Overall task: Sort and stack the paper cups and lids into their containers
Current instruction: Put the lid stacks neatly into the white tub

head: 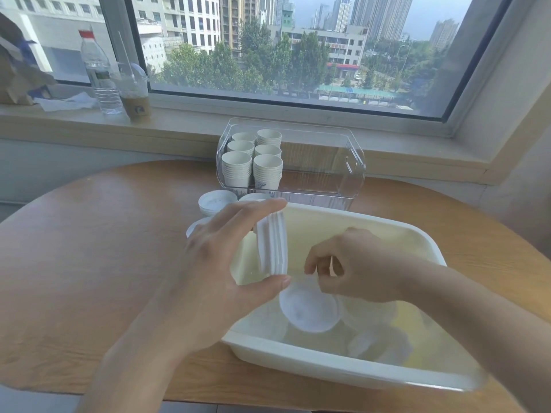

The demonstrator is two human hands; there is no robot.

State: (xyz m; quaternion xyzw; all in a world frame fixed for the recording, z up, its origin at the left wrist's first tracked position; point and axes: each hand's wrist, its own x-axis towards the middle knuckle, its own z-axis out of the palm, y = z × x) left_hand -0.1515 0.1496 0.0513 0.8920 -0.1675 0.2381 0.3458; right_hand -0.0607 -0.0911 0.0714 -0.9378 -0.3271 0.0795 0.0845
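Nearest the camera, the cream plastic tub (343, 369) sits on the wooden worktop (89, 234), with loose white lids (375, 344) lying blurred in its bottom. Over the tub, the right hand (354, 269) has its fingers curled and pinches the upper edge of a single white lid (310, 311), which hangs tilted just below the fingertips. To the left, above the tub's near-left corner, the left hand (217, 263) clamps a small stack of lids (272, 242) held on edge, thumb at the bottom and fingers stretched across the top; the stack sits just beside the right hand's fingertips without touching them. Behind the left hand, piles of stacked lids (216, 201) rest on the worktop just beside the tub. Farther back stands a clear plastic bin (334, 165), its left side filled with six columns of nested paper cups (252, 162). On the window sill beyond stand a water bottle (100, 73) and an iced coffee cup (134, 90).
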